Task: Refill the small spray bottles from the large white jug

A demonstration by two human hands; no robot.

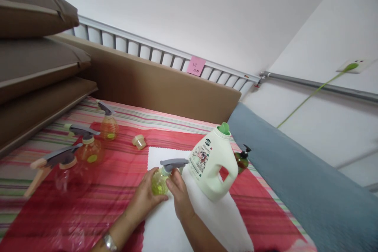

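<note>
Two hands meet on a small spray bottle [161,179] standing on a white cloth [206,220] near the middle of the bed. The left hand [147,197] cups the bottle's round yellow-green body; the right hand [177,193] grips its neck just under the grey trigger head. A watch [109,241] sits on the left wrist.

Just right of the bottle, almost touching it, stands a white jug [214,163] with a green cap and a printed label, also on the cloth. Behind the jug, at the bed's right edge, is a small dark pump bottle [242,159].

To the left, well apart from the hands, three more spray bottles stand in a loose line: a clear one [63,169] nearest the camera, which looks empty, then two amber ones [88,147] [108,124] with a little yellow-green liquid at the bottom. A small cream cap [139,141] lies on its side between them and the cloth.

Everything rests on a red mat [97,204] over a striped sheet [26,157]. Brown cushions [32,67] are stacked at left, a brown headboard [165,90] runs behind, and a grey blanket [295,189] lies at right. On the white wall are a pink note [195,65] and a green cable [310,96].
</note>
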